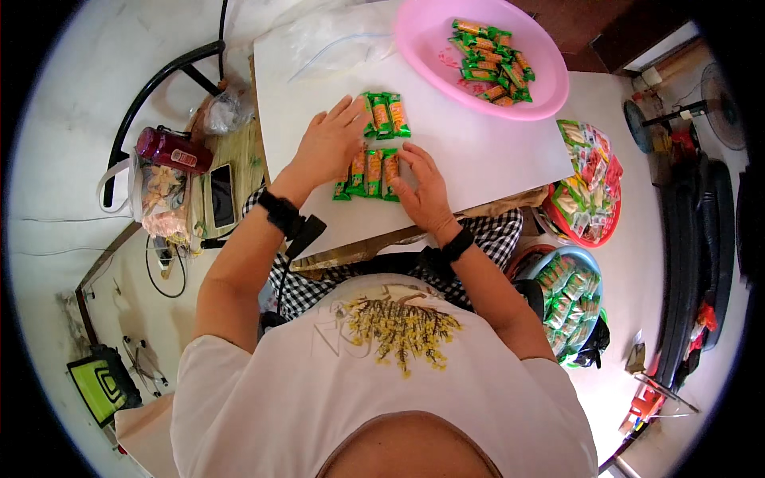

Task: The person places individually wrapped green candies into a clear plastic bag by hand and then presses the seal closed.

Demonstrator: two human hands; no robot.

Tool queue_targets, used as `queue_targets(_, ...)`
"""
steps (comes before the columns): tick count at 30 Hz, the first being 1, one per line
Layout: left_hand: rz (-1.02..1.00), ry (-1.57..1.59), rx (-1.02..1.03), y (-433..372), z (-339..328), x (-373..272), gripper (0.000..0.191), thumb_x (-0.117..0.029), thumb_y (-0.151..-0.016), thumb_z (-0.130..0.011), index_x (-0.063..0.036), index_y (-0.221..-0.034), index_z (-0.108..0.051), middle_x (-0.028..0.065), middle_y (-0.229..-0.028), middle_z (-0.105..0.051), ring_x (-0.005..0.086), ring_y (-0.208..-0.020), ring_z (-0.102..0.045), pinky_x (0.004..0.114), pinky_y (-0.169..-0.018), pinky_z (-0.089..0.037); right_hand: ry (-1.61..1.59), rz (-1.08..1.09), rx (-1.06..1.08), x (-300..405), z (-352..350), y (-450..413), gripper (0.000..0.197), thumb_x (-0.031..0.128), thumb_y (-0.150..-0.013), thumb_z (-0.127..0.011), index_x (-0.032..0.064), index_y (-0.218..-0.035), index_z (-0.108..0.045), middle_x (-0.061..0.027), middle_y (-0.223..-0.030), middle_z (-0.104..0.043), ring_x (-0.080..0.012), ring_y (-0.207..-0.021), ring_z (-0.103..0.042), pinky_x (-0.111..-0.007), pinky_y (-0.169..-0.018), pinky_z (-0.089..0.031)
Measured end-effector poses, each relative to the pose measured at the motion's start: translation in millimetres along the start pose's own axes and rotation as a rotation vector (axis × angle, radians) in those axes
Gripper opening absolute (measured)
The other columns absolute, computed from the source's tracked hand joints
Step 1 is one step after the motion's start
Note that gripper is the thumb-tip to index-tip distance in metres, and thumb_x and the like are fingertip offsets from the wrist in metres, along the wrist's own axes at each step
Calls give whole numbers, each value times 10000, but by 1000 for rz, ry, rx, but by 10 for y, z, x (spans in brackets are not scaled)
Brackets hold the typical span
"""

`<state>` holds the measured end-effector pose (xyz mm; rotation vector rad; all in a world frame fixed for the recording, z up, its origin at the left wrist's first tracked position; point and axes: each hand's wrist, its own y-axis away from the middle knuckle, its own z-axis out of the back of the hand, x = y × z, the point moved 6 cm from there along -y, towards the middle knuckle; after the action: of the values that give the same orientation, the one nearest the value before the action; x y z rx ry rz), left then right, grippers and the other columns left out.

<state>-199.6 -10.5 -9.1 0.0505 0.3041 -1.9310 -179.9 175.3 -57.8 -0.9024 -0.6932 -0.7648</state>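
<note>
On the white tabletop point(484, 158) lie two short rows of green-and-orange snack packets. The far row point(391, 115) holds several packets side by side, and the near row point(373, 173) sits just below it, its leftmost packet slightly lower. My left hand point(332, 143) is palm down at the left of both rows, its fingertips over the far row's left end and hiding part of it. My right hand point(425, 190) is at the right of the near row, fingers spread, thumb against or very near the end packet. Neither hand has anything lifted.
A pink basin point(418, 66) with loose packets stands at the table's far right. Clear plastic bags point(334, 45) lie at the far left. Right of the table are a red basket point(606, 230) and a blue basin point(588, 257) of packaged goods. A phone point(222, 196) and maroon bottle point(173, 149) are left.
</note>
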Motion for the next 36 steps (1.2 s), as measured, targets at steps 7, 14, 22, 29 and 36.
queue_targets(7,-179,-148,57,-315,-123,140,396,-58,-874,-622,-144,-1260,-602,75,-1322,-589,261,-1322,-497,448,-974,-463,-15,-17,-5,33,1,-5,431,247,-897,-696,-12,-1219,-574,-251,-1300,-550,-430,-1180,-548,-455,-1021,-453)
queue_targets(14,-8,-189,41,-118,-112,528,164,-183,-877,-659,-133,-1029,-622,67,-933,-614,290,-957,-622,440,-793,-512,2,-16,10,61,-34,-16,370,213,-877,-709,-14,-1149,-605,-228,-1253,-576,-416,-1138,-569,-449,-981,-481)
queue_targets(22,283,68,-106,426,86,519,203,-168,-892,-661,-71,-1068,-633,126,-987,-617,350,-897,-631,441,-752,-526,68,18,-18,61,-14,-18,292,149,-852,-703,7,-1095,-626,-205,-1198,-605,-387,-1103,-585,-438,-957,-489)
queue_targets(29,433,474,-375,757,-31,1265,184,-151,-959,-618,-52,-1098,-685,135,-1024,-668,238,-874,-657,332,-780,-521,17,24,-16,118,-31,-39,276,143,-855,-694,6,-1086,-628,-207,-1170,-611,-387,-1095,-590,-435,-959,-489)
queue_targets(36,516,387,-219,558,-37,946,243,-208,-947,-610,-37,-1101,-689,166,-992,-676,332,-895,-667,399,-796,-530,29,32,-30,76,-19,-24,280,124,-841,-709,6,-1081,-628,-206,-1174,-610,-376,-1097,-595,-426,-954,-493)
